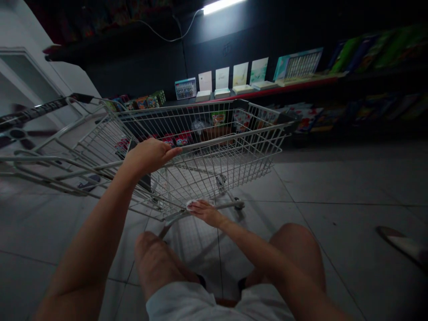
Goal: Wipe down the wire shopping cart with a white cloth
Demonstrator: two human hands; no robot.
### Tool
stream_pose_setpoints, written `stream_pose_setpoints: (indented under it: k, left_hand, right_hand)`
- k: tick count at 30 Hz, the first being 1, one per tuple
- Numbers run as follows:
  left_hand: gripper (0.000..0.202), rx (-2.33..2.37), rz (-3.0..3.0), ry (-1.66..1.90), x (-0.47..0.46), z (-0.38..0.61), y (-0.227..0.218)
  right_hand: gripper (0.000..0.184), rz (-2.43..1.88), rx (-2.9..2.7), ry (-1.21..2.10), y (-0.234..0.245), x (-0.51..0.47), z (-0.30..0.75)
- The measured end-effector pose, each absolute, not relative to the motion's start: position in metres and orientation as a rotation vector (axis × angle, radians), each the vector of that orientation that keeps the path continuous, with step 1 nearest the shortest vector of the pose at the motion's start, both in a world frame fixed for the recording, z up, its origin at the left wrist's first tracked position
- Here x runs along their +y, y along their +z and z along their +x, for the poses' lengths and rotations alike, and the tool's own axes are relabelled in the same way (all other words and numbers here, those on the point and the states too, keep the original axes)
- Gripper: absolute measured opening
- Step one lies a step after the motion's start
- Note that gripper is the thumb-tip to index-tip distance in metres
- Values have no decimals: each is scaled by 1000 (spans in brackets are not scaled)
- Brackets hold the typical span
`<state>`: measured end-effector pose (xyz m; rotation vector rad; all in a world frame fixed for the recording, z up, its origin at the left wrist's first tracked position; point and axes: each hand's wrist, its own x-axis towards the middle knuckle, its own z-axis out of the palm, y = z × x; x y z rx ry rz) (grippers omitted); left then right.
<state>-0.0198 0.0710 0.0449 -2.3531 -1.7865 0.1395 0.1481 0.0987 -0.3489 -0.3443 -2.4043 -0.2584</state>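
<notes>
Shopping cart (pixel 214 133), one, bare wire with a grey rim, stands on the tiled floor (pixel 334 187) directly ahead of both hands. Left hand (pixel 150 156) is closed over the near top rim, fingers curled around the bar, thumb side up. Right hand (pixel 205 210) sits lower and to the right of the left hand, laid flat with fingers stretched out, palm down on one white cloth (pixel 191 204). The cloth is pressed against the cart's bottom frame rail. One caster wheel (pixel 238 204) shows just right of the right hand.

Two bare knees (pixel 294 240) below the hands; person is crouched.

Far left of the left hand: one dark push handle (pixel 33 111) with more wire frame under it. Cannot tell whether it belongs to this cart or a second one.

Beyond the hands, past the cart: a shelf (pixel 294 87) with a red edge, four upright cards (pixel 222 78) in a row on it, small boxes to their left. One lit tube lamp (pixel 220 5) above. One shoe (pixel 401 243) on the floor, well right of the right hand.
</notes>
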Motion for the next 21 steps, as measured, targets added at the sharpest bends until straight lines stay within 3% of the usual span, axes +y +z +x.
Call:
stream_pose_setpoints:
  k: [4,8,11,21]
  left_hand:
    - [68,-1798,-2366,124,71,-19,46]
    - [68,-1783,-2358,93,74,-22,44]
    - [67,-1781,-2344,106,75,-23,43]
    - [66,-1810,-2325,135,76,-21,46]
  right_hand:
    - [18,-235,-2411,-273,-328,97,164]
    - [28,-103,-2299,-301,-261,108,159]
    - [33,-136,-2230,-372,-240,128,159]
    - [15,-68,-2626,-240,-334,145,216]
